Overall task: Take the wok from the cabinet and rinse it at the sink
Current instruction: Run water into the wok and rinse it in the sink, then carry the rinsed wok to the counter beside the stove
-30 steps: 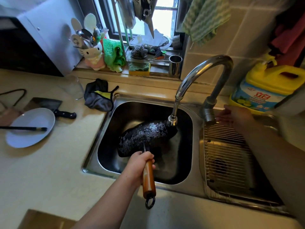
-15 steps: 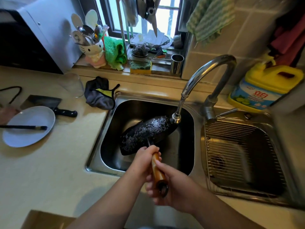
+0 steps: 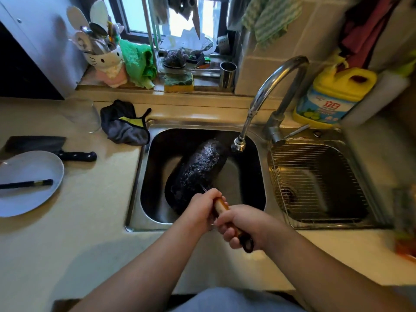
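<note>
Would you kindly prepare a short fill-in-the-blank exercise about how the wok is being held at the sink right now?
1. Both the left hand and the right hand grip the wok's wooden ____.
2. The wok is tilted inside the ____ basin of the sink.
3. A wire rack sits in the ____ basin.
4. On the plate lies a pair of dark ____.

Missing words: handle; left; right; chopsticks

Beige countertop (image 3: 94, 226), plate (image 3: 29, 174), cleaver (image 3: 45, 146), cloth (image 3: 123, 127)
</note>
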The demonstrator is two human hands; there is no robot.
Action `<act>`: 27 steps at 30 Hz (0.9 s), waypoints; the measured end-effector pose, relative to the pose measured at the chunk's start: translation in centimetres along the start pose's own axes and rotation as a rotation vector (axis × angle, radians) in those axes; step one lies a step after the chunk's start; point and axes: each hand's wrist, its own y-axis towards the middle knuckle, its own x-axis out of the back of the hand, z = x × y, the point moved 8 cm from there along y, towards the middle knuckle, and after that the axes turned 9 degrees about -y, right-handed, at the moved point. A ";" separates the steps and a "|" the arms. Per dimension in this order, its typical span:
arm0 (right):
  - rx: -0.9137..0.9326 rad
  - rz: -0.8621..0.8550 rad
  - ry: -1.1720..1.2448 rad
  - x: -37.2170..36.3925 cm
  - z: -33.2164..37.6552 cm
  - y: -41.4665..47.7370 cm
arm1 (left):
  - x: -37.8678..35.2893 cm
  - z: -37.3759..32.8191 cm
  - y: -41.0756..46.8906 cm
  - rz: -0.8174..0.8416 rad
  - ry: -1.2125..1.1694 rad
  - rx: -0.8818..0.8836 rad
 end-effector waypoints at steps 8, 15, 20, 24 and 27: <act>0.188 -0.156 -0.398 -1.2 -0.6 -2.1 | 0.9 0.6 -1.3 0.076 0.032 0.037; 0.246 -0.252 -0.742 -1.3 -1.5 -4.1 | 1.6 0.7 -2.6 -0.187 0.067 -0.085; 0.281 -0.237 -0.678 -0.5 -3.0 -4.2 | 2.2 1.7 -4.7 -0.316 0.026 -0.261; 0.047 0.142 -0.147 -0.8 -6.9 -4.4 | 1.4 3.1 -6.4 -0.280 -0.030 -0.281; -0.033 0.336 -0.061 0.2 -8.4 -5.6 | -0.2 4.5 -7.8 -0.258 -0.076 -0.301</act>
